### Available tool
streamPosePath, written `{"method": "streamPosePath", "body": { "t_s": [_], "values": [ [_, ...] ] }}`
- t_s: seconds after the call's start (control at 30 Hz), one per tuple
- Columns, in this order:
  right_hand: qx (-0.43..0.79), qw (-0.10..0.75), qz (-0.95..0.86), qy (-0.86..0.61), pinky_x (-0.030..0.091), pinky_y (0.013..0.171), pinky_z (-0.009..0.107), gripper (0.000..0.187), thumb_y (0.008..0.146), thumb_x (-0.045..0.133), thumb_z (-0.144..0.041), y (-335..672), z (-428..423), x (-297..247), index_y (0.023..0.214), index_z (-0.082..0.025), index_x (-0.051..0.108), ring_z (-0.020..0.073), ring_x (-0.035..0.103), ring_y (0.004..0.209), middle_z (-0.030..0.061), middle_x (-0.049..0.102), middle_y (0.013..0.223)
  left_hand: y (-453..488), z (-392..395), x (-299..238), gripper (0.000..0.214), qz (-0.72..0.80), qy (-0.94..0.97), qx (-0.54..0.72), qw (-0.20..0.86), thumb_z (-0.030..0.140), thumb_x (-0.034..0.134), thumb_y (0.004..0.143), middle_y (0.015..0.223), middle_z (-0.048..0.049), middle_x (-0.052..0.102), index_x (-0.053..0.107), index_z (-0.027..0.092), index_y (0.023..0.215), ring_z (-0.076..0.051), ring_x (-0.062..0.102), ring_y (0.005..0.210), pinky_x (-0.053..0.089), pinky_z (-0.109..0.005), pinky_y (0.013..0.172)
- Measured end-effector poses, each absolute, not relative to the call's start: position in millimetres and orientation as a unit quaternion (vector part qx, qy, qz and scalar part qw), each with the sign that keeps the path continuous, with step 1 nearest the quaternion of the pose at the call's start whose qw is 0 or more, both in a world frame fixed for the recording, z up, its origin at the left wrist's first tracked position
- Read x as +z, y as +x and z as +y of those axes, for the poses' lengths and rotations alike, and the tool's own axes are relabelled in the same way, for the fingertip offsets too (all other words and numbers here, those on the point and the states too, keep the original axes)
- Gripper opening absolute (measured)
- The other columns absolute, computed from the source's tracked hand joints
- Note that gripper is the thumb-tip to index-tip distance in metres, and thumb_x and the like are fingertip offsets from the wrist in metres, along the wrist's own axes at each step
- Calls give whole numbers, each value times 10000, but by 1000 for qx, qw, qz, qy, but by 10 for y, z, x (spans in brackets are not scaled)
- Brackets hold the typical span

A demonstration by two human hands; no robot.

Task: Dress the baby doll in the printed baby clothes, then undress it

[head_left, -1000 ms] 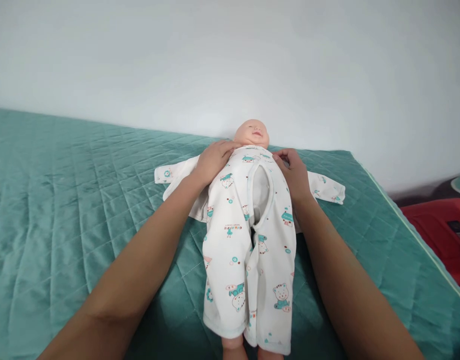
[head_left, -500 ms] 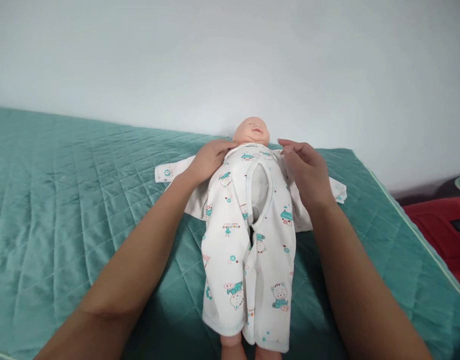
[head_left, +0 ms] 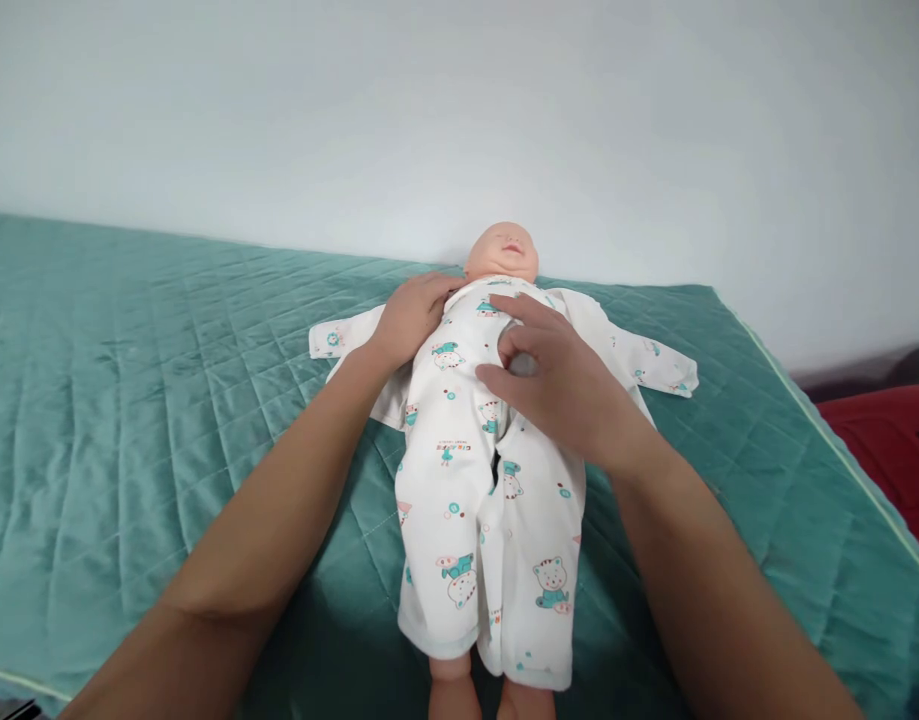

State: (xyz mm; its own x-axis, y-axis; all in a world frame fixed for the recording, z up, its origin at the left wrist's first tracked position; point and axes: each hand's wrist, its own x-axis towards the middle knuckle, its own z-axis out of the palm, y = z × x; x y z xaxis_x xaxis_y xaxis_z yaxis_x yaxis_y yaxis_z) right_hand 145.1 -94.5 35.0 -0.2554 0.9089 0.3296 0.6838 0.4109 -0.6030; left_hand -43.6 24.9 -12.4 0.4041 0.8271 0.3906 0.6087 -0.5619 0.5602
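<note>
A baby doll point(head_left: 502, 250) lies on its back with its bare feet toward me. It wears white split-crotch pants point(head_left: 459, 420) printed with bears and houses, pulled up high over its chest. Under them a white long-sleeved shirt point(head_left: 631, 350) spreads its sleeves to both sides. My left hand point(head_left: 418, 315) lies on the doll's shoulder beside the neck, fingers stretched out. Above the doll's belly, my right hand point(head_left: 553, 370) hovers with thumb and fingers apart and curved, partly covering the opening in the pants. Whether it touches the cloth is hard to tell.
The doll lies on a green quilted bedspread point(head_left: 166, 400) reaching to a white wall point(head_left: 354, 120) behind the head. The bed's edge runs down on the right, with a red object point(head_left: 894, 440) beyond it. A dark object's corner shows at lower left.
My right hand has moved left and down from beside the doll's shoulder to over its belly. The right shirt sleeve now shows fully. My left hand stays at the shoulder.
</note>
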Motion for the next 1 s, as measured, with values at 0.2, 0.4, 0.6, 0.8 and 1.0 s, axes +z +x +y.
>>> {"method": "streamPosePath", "body": {
  "t_s": [0.2,0.4,0.6,0.8,1.0],
  "values": [
    [222,333,-756,-517,443,1115,563,243,816,659,-226,1552,-917,398,648,-230,483,300,520,1352,-33,561,1453,-448,292,-191,419,436,823,332,146,205,370,946,1216,-56,720,703,234,1199,-217,624,1118,448,-366,1030],
    [156,324,-799,-483,413,1166,560,115,867,671,-317,1599,-908,313,817,-256,588,297,456,1417,1,537,1465,-469,274,-222,395,447,819,334,134,230,386,959,1228,-57,704,693,259,1207,-236,595,1130,424,-392,1043],
    [98,369,-784,-489,313,1213,603,475,857,668,-266,1437,-1100,228,1302,-277,502,320,330,1497,84,417,1551,-588,53,-310,403,470,829,297,59,267,478,958,1366,-99,608,622,310,1331,-319,455,1301,331,-490,1090],
    [96,370,-793,-474,294,1242,586,486,901,602,-252,1167,-1986,104,1365,-330,481,292,273,1536,47,336,1625,-763,-863,-341,399,505,788,349,38,207,391,981,1380,-111,587,605,260,1314,-289,450,1339,383,-483,1106],
    [146,336,-784,-502,339,1194,644,235,888,626,-224,1248,-2945,-170,1101,-306,570,320,293,1526,56,439,1569,-942,-2404,-502,219,479,786,342,190,255,475,967,1105,-65,680,603,318,1134,-233,630,1061,517,-425,945]
  ]
}}
